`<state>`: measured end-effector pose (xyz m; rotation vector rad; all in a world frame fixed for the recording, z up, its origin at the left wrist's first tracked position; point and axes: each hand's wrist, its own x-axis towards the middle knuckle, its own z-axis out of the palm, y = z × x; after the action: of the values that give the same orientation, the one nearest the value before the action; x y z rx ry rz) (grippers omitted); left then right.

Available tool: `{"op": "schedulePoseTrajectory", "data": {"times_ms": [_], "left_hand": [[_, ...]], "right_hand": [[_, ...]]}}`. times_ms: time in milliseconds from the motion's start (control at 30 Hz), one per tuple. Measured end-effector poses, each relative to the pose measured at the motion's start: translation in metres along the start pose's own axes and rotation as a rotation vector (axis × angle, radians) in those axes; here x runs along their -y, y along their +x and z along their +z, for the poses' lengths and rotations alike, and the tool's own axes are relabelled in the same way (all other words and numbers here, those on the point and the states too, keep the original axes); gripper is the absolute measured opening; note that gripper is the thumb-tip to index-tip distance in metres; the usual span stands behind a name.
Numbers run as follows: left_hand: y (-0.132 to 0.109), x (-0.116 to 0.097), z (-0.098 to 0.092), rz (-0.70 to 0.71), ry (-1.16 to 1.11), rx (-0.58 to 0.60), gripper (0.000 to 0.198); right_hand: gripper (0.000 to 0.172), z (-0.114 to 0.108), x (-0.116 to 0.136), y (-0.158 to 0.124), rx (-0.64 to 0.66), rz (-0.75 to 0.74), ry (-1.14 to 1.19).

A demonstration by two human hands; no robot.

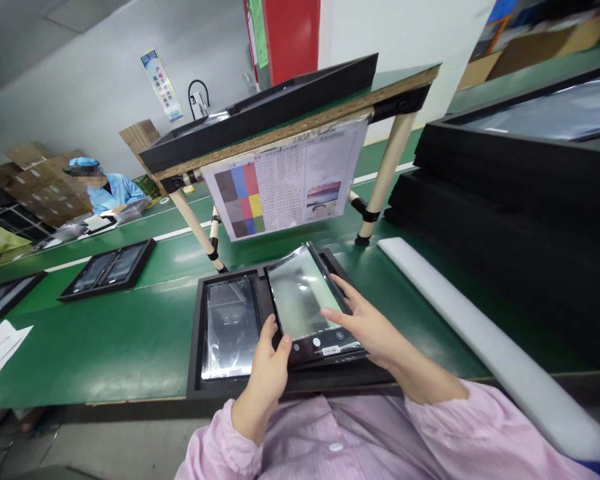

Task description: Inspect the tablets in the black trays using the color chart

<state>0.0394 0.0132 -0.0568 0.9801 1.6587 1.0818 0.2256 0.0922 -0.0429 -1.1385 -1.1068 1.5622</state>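
I hold a black tablet [303, 300] tilted up over the right slot of a black foam tray [196, 347]. Its lit screen shows a pale picture with round buttons along the near edge. My left hand [269, 365] grips the tablet's near left corner, thumb on the bezel. My right hand [367, 323] lies over the right side, fingers stretched onto the screen. A second tablet in clear wrap [231, 327] lies in the tray's left slot.
A printed colour chart [285, 183] hangs from a raised shelf [330, 110] ahead. Stacked black trays [505, 200] stand at right, a white foam strip [480, 340] beside them. More trays [107, 267] lie on the green belt. A person in blue [107, 190] works far left.
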Motion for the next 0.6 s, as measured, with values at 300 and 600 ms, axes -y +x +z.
{"op": "schedulePoseTrajectory", "data": {"times_ms": [300,600], "left_hand": [[-0.039,-0.06,-0.022,0.549,0.046,-0.102,0.094],[-0.031,-0.068,-0.022,0.665,0.489,-0.355,0.127]], "right_hand": [[0.092,0.01,0.014,-0.032,0.182,-0.321,0.256],[0.07,0.019,0.023,-0.001,0.234,-0.09,0.34]]}}
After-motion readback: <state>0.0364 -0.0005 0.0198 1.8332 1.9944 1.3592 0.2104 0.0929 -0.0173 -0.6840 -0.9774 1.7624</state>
